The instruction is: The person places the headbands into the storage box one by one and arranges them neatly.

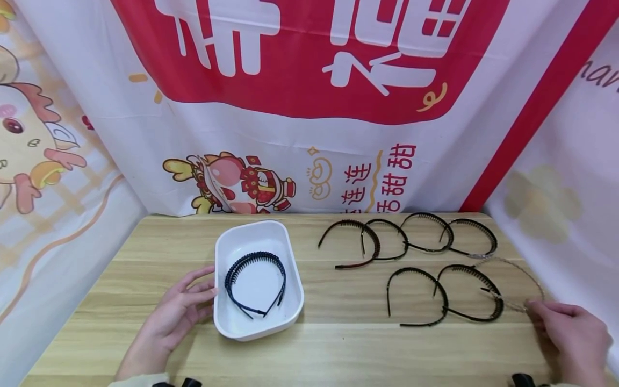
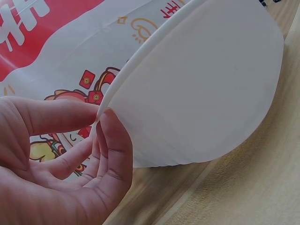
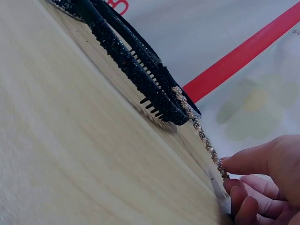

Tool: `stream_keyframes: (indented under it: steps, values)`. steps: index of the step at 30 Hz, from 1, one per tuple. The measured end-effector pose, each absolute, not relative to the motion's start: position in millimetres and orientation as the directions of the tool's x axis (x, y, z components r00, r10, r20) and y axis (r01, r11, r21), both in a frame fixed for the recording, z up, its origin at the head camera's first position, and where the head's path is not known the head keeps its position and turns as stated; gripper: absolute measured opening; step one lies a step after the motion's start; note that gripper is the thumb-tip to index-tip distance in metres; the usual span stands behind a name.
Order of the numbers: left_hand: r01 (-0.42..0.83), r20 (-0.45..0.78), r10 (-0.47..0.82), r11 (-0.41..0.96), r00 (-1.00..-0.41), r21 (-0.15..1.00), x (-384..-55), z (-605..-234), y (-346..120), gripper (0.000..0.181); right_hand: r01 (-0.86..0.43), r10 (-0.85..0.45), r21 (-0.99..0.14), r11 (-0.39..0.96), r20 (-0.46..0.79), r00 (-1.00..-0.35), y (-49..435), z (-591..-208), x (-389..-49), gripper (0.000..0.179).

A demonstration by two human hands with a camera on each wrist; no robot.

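My left hand (image 1: 181, 306) is at the left side of a white plastic tub (image 1: 258, 332). In the left wrist view, thumb and forefinger pinch the tub's rim (image 2: 123, 75). Inside the tub lie dark blue toothed headbands (image 1: 261, 256), overlapping each other. On the right, my right hand (image 1: 573, 328) pinches the near end of a thin beaded headband (image 1: 531, 278) between thumb and fingers. Its beads (image 3: 211, 149) look gold and silver in the right wrist view. The far part of this headband overlaps a black toothed headband (image 1: 497, 306) in the head view.
Left of that one lies another black headband (image 1: 442, 287). Behind them is a row of several headbands, with a brown one (image 1: 374, 242) at its left end and a black one (image 1: 490, 236) at its right. Printed cloth (image 1: 314, 113) hangs behind the wooden table (image 1: 338, 355).
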State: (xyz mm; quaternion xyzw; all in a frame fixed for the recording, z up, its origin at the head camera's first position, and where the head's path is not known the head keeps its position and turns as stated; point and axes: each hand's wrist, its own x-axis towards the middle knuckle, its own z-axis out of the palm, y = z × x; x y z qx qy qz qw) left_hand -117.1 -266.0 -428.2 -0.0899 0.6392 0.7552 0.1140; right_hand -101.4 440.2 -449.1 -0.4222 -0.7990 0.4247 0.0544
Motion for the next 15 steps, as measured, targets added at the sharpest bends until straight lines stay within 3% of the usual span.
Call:
stream_keyframes:
  steps: [8,15]
  values:
    - [-0.285,-0.279,0.058,-0.154,-0.959,0.946,-116.8,-428.9,-266.1,0.044,0.631,0.702,-0.691,0.351,-0.251,-0.666,444.0,-451.4,-104.5,0.029]
    - [-0.281,-0.275,0.059,-0.154,-0.96,0.947,-117.1,-429.1,-266.6,0.045,0.651,0.675,-0.607,0.456,-0.242,-0.697,449.2,-453.1,-107.0,0.044]
